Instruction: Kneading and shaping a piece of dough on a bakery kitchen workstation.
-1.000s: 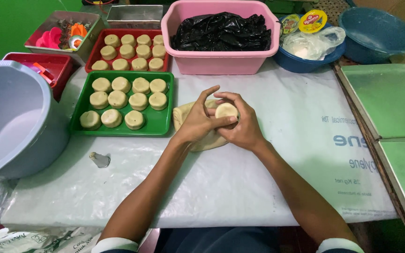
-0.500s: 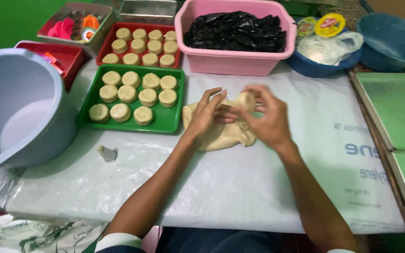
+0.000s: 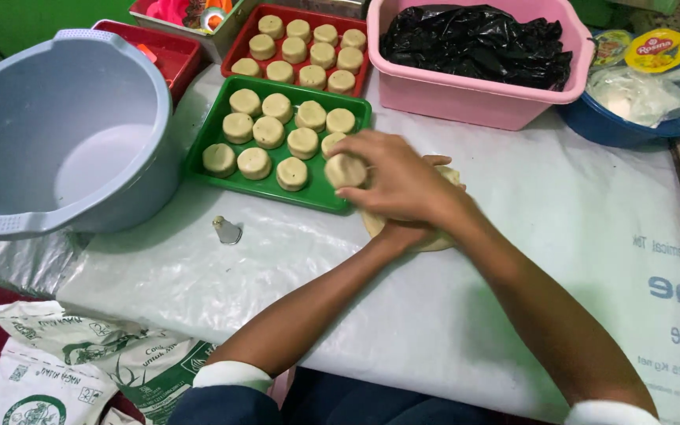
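Currently, item: dough disc (image 3: 345, 170), pinched in the fingertips of your right hand (image 3: 393, 182), held over the near right corner of the green tray (image 3: 198, 163). Item: dough lump (image 3: 434, 238), beneath that hand; your left hand (image 3: 405, 233) rests on it, grip hidden, cannot tell. Lower the disc flat into the gap just under your fingertips, beside its neighbours, not overlapping, then let go gently

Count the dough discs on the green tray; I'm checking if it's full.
11 dough discs: four in the far row, four in the middle, three nearest. The right hand holds a twelfth at the green tray's corner.
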